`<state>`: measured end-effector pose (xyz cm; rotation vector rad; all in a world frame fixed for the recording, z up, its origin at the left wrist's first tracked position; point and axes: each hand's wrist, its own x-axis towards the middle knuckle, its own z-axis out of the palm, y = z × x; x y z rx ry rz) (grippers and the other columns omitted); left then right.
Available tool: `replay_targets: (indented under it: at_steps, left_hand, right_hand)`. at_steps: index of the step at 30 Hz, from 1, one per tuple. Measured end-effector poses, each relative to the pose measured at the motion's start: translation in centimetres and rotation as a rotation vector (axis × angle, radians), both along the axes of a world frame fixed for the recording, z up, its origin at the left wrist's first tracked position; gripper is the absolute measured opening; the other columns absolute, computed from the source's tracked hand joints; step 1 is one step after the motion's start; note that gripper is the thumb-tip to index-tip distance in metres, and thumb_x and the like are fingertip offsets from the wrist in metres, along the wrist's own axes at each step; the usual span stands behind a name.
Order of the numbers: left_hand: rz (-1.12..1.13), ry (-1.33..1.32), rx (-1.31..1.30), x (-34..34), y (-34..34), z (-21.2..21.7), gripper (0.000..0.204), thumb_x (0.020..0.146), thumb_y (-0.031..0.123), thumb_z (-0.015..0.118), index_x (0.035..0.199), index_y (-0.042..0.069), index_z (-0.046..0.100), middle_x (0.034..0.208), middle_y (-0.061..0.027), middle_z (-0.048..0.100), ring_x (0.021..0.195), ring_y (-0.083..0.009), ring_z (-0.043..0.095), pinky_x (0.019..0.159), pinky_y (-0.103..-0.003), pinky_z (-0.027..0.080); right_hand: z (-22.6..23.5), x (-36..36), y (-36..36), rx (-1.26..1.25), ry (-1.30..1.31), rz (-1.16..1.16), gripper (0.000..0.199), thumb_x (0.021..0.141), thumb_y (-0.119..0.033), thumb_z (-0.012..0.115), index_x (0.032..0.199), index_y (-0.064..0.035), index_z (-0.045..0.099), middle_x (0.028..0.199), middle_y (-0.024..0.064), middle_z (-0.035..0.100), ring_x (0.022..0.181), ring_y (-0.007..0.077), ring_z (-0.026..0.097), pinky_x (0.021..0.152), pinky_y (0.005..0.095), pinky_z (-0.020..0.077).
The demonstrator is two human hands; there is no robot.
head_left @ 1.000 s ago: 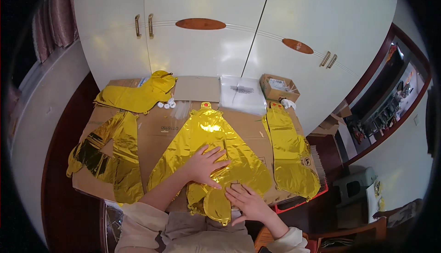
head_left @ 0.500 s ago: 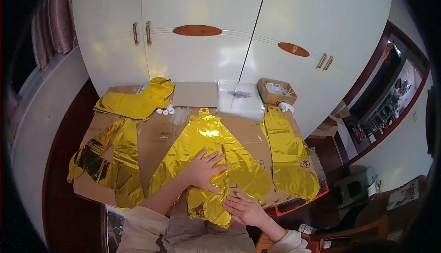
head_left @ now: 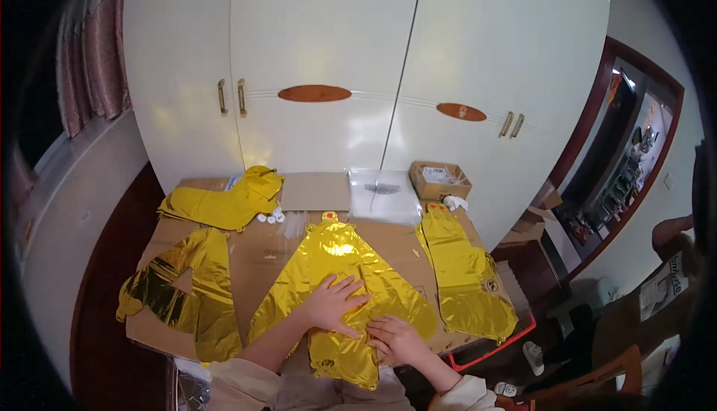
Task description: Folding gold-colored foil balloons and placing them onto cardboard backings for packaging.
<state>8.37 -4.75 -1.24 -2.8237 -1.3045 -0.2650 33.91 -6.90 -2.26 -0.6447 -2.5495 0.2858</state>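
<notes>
On cardboard (head_left: 258, 269) | crinkled, triangular gold foil balloon (head_left: 336, 258) | left hand (head_left: 333, 306) spread on it | right hand (head_left: 397, 340) curled, pinch unclear

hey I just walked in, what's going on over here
Someone is handling a flat gold foil balloon lying on cardboard. The left hand rests on it, fingers spread, and the right hand touches it nearer its bottom. Other gold foil balloons lie on both sides.
</notes>
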Motion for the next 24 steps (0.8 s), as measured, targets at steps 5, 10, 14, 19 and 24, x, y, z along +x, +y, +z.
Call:
replay_targets:
  at_steps: [5,10,14,19,24]
  left_hand:
    - [-0.017,-0.042,0.057,0.1,0.1,-0.1,0.098,0.071,0.083,0.053,0.147,0.022,0.041,0.151,-0.0155,0.038,0.139,-0.0333,0.036,0.112,-0.056,0.023]
    - [-0.028,-0.068,0.048,0.0,0.1,-0.4,0.098,0.071,0.082,0.055,0.146,0.022,0.042,0.151,-0.0163,0.037,0.139,-0.0366,0.034,0.112,-0.057,0.023]
    - [-0.027,-0.094,0.08,-0.1,0.2,-0.4,0.097,0.07,0.082,0.056,0.144,0.021,0.045,0.149,-0.0163,0.04,0.137,-0.039,0.036,0.111,-0.057,0.025]
    - [-0.024,-0.094,0.075,-0.1,0.2,-0.5,0.098,0.069,0.083,0.056,0.144,0.021,0.046,0.148,-0.0156,0.041,0.137,-0.0387,0.036,0.111,-0.057,0.026]
    - [-0.023,-0.098,0.075,0.0,0.5,-0.3,0.099,0.068,0.084,0.056,0.144,0.021,0.045,0.148,-0.0151,0.041,0.138,-0.0375,0.034,0.112,-0.056,0.025]
  right_hand:
    - [-0.6,0.2,0.8,-0.013,-0.087,-0.025,0.038,0.084,-0.033,0.07,0.114,-0.0099,0.069,0.122,0.0038,0.065,0.123,0.0239,0.055,0.104,0.0435,0.0422]
    - [0.5,0.3,1.2,0.029,-0.24,-0.06,0.047,0.085,-0.045,0.067,0.122,-0.0156,0.067,0.132,-0.0006,0.06,0.133,0.0286,0.045,0.109,0.0519,0.034]
    - [0.3,0.5,1.3,-0.04,-0.232,-0.065,0.05,0.087,-0.047,0.063,0.127,-0.0155,0.063,0.138,-0.0006,0.056,0.138,0.0297,0.039,0.112,0.0549,0.0284]
    - [1.2,0.6,0.5,0.009,-0.109,-0.033,0.041,0.088,-0.035,0.066,0.123,-0.0142,0.065,0.134,0.0025,0.059,0.136,0.028,0.042,0.113,0.0537,0.0268]
    - [0.9,2.3,-1.6,-0.013,-0.18,0.142,0.039,0.083,-0.023,0.069,0.12,-0.012,0.065,0.126,0.0042,0.061,0.128,0.0225,0.051,0.113,0.0481,0.0303]
